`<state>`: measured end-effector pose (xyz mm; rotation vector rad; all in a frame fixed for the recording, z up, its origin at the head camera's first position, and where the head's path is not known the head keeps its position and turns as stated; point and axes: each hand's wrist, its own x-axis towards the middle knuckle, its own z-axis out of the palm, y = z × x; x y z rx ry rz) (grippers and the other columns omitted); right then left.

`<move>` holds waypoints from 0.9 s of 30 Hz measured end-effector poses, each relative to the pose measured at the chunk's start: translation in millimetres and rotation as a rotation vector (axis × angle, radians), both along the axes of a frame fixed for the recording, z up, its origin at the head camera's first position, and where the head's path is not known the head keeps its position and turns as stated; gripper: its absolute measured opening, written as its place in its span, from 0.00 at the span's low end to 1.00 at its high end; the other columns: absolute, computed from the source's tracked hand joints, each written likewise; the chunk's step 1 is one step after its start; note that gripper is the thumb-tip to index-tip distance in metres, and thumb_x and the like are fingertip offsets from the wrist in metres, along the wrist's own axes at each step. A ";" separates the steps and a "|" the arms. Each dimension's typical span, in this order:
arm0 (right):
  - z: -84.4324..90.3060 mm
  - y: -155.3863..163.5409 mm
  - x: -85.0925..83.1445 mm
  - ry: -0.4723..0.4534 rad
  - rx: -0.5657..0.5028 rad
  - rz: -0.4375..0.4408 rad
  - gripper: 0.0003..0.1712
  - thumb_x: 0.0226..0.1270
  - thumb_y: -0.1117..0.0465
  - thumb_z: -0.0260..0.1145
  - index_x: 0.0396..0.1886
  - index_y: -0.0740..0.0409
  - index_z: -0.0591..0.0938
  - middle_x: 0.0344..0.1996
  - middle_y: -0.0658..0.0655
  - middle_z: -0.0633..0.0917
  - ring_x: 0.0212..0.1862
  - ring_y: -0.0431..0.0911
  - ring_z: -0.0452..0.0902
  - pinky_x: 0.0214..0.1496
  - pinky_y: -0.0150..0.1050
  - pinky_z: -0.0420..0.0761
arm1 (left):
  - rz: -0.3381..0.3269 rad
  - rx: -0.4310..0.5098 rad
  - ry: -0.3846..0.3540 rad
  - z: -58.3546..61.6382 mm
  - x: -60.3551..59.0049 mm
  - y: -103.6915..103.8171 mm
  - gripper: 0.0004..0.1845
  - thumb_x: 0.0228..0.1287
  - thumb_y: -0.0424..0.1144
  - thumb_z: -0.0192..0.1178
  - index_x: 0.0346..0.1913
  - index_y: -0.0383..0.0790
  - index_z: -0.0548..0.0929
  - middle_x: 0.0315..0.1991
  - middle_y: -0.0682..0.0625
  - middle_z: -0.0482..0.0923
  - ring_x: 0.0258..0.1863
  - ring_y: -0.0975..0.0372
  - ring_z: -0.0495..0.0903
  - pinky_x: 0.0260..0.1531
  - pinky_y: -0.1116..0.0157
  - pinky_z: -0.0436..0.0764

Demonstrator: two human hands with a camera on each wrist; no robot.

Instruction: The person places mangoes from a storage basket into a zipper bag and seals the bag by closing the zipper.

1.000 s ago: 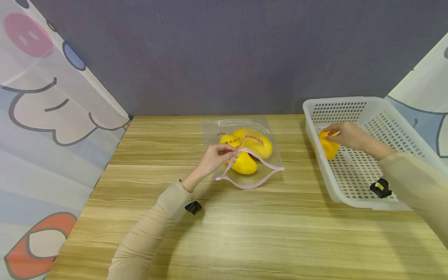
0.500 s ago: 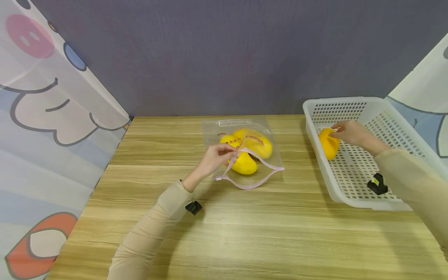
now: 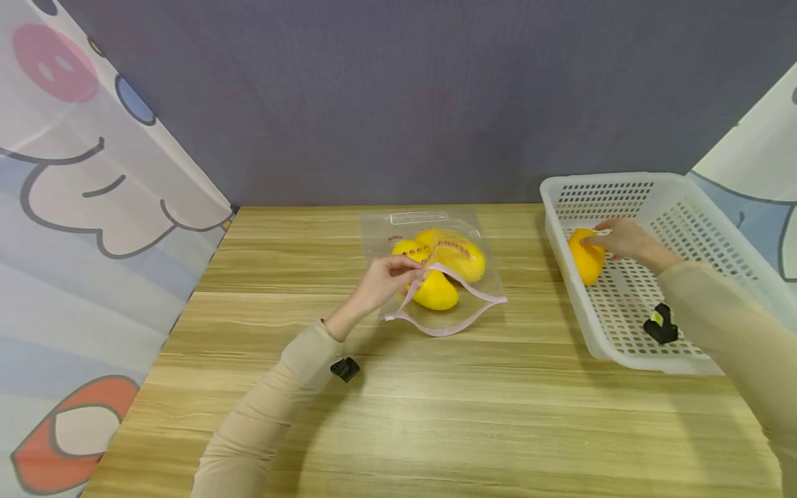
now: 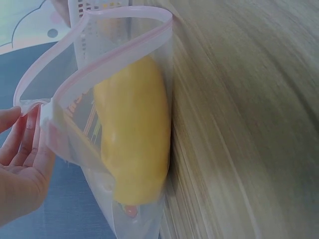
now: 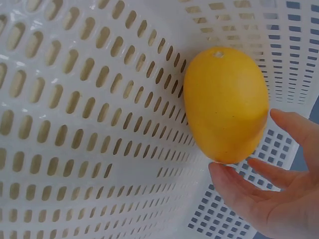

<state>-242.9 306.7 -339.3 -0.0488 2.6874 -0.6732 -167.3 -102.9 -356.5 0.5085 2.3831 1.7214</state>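
Near the desk's (image 3: 405, 429) far edge, the left grip (image 3: 381, 282) pinches a clear bag (image 3: 441, 334) of yellow fruit (image 3: 436, 294) — probably so its mouth gapes — while the right grip (image 3: 631, 241), fingers loosely spread, is at a lone mango (image 3: 587, 266) inside the far-right corner's basket (image 3: 647, 364).

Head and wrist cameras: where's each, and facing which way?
Head: worn on the head, facing forward and down at the table; sleeves, left hand and right hand show.
Left wrist: on that wrist, facing the open clear bag; the left hand shows.
Right wrist: on that wrist, facing into the white basket at a yellow fruit; the right hand shows.
Shared: head and left wrist show the bag; head and right wrist, that fruit.
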 end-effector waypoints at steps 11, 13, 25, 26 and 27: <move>-7.5 -3.0 -0.5 -0.129 -0.141 -0.038 0.51 0.61 0.42 0.53 0.61 0.81 0.44 0.52 0.82 0.58 0.52 0.69 0.62 0.40 0.47 0.80 | 0.004 -0.002 -0.003 -0.6 0.1 0.0 0.10 0.60 0.33 0.56 0.41 0.29 0.80 0.34 0.39 0.80 0.29 0.59 0.79 0.25 0.60 0.81; -8.6 -3.3 -0.2 -0.152 -0.145 -0.036 0.52 0.61 0.42 0.52 0.62 0.81 0.42 0.52 0.82 0.59 0.52 0.69 0.62 0.41 0.48 0.79 | 0.006 -0.005 -0.005 -0.5 0.2 0.1 0.10 0.60 0.32 0.55 0.40 0.29 0.80 0.34 0.40 0.80 0.28 0.61 0.79 0.25 0.60 0.81; -15.3 1.1 -0.9 -0.213 -0.173 -0.018 0.54 0.62 0.39 0.49 0.63 0.77 0.35 0.50 0.81 0.61 0.47 0.68 0.68 0.38 0.46 0.80 | 0.008 -0.003 -0.012 -3.3 0.0 -0.1 0.09 0.60 0.31 0.54 0.41 0.29 0.79 0.35 0.40 0.80 0.28 0.61 0.79 0.28 0.52 0.80; -15.7 1.5 -1.0 -0.221 -0.183 -0.015 0.54 0.62 0.39 0.49 0.63 0.77 0.35 0.50 0.80 0.60 0.48 0.68 0.67 0.39 0.46 0.80 | 0.009 -0.004 -0.013 -3.3 0.0 -0.1 0.09 0.60 0.31 0.54 0.41 0.29 0.79 0.35 0.40 0.80 0.28 0.61 0.79 0.28 0.51 0.80; -16.0 1.8 -0.9 -0.230 -0.191 -0.012 0.54 0.62 0.39 0.49 0.63 0.76 0.34 0.50 0.80 0.60 0.48 0.68 0.67 0.39 0.46 0.80 | 0.009 -0.004 -0.015 -3.2 0.0 0.0 0.10 0.60 0.31 0.54 0.41 0.29 0.79 0.35 0.40 0.80 0.28 0.61 0.79 0.29 0.51 0.80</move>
